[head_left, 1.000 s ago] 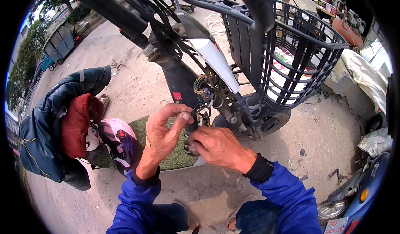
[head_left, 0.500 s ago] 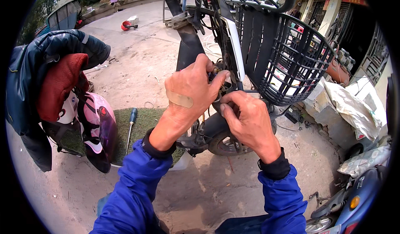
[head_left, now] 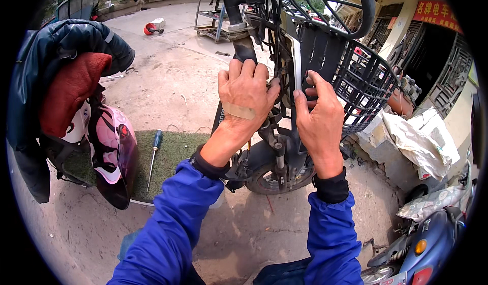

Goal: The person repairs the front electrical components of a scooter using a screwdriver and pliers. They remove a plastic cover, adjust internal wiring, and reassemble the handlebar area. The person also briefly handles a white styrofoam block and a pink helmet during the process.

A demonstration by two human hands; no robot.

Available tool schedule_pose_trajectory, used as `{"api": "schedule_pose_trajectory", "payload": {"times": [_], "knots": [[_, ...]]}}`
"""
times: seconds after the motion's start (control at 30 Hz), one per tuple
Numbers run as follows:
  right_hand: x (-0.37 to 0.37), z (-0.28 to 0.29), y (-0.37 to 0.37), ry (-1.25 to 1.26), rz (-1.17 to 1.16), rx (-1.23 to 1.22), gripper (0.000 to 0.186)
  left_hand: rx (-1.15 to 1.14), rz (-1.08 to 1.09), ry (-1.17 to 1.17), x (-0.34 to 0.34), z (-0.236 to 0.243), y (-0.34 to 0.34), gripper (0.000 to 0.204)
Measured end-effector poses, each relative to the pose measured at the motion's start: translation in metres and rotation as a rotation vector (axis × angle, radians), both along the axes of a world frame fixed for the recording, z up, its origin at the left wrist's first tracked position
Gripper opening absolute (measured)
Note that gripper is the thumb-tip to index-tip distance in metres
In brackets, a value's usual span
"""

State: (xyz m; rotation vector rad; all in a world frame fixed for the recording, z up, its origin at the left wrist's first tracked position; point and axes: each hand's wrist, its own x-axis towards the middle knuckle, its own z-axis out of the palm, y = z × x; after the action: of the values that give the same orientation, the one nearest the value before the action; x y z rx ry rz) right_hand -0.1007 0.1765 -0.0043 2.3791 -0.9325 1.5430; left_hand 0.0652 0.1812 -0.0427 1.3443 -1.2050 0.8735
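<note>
In front of me stands the bare front end of an electric bike, with a dark tube [head_left: 244, 47], a bundle of black cables [head_left: 274, 26] and a white-edged panel [head_left: 297, 64]. My left hand [head_left: 246, 92], with a tan plaster on its back, is closed against the bike beside the cables. Its fingertips are hidden, so what they grip cannot be made out. My right hand [head_left: 323, 120] is raised at the panel's right side, its thumb and fingers apart and nothing held. Below the hands is the front wheel [head_left: 267, 181]. A black basket [head_left: 363, 84] hangs beyond my right hand.
A screwdriver [head_left: 154, 158] lies on a green mat [head_left: 178, 145] at left, near a pink helmet [head_left: 113, 137], a red cloth [head_left: 76, 89] and a dark jacket [head_left: 30, 76]. A wheeled cart [head_left: 211, 21] stands behind. At lower right is a blue scooter [head_left: 437, 239].
My right hand has moved up and its fingers have spread from a pinch. The left hand has shifted slightly right and lower, its fingers still curled. The view has tilted, showing more of the cart.
</note>
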Motion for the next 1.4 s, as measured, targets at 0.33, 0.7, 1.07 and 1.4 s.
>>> {"api": "schedule_pose_trajectory", "payload": {"times": [0.33,0.7,1.07,1.4], "knots": [[0.006,-0.010,-0.008,0.005,0.074,0.088,0.043,-0.131,-0.229,-0.020,0.000,0.000,-0.017,0.014],[-0.004,-0.020,-0.020,0.085,0.056,0.082,0.050,0.191,-0.681,-0.133,0.060,0.015,0.026,0.044],[0.010,-0.026,0.025,0.170,0.079,0.291,0.019,0.212,-0.416,-0.363,0.069,0.007,0.034,0.070],[0.018,-0.086,0.011,0.316,0.030,0.772,0.049,0.067,-0.347,-0.380,0.053,-0.005,0.015,0.048]]}}
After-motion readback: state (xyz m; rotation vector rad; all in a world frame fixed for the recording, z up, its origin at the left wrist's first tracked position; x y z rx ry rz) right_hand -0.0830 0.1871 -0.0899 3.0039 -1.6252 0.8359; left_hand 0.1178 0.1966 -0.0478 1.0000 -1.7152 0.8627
